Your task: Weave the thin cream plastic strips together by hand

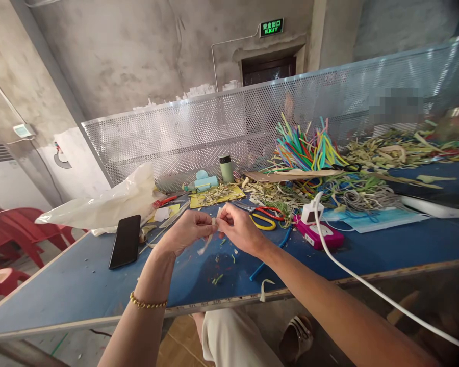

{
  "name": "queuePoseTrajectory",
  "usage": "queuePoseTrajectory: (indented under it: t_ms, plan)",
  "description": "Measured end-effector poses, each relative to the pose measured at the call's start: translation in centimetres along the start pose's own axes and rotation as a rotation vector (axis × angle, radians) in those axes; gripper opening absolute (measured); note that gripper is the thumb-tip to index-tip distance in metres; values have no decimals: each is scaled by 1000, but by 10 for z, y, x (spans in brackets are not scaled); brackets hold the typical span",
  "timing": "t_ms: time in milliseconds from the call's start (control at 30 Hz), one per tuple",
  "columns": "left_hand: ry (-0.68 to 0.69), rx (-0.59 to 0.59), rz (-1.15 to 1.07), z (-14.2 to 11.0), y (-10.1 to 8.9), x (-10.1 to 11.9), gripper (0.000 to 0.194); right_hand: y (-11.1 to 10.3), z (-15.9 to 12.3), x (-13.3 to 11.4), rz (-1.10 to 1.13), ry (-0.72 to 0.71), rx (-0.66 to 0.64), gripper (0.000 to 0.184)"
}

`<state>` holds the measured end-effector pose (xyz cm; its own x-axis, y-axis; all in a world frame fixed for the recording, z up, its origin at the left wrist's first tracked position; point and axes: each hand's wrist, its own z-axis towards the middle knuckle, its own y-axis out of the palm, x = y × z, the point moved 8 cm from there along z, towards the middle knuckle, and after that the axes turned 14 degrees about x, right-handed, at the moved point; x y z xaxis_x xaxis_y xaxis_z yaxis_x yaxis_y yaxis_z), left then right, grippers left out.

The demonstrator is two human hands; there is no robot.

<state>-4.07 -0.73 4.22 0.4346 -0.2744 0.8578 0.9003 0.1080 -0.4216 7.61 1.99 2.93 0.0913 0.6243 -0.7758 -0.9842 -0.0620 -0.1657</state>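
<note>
Strip (205, 246), pale, pinched btwn fingertips of L hand (191, 230) & R hand (235, 227), over table (80, 288), back from near edge. Phone (125, 242), blk, flat twd table's left edge; blue tube (257, 272) R of strip, one end twd near edge; pink box (329, 238) farther R.

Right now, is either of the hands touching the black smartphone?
No, the black smartphone lies on the blue tabletop, apart from the left hand and right hand.
</note>
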Motion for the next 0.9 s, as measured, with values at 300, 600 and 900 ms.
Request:
queuePoseTrajectory:
  t_ms: [300,600,900]
  plan:
    - [-42,152,-8,2,-14,-3,21,-2,7,12,24,93,-86,15]
    - [-179,170,-26,0,-28,-26,15,-18,12,-1,-171,-51,-70,16]
    - [-160,72,-111,-1,-23,-30,15,-11,5,-15,304,109,-186,21]
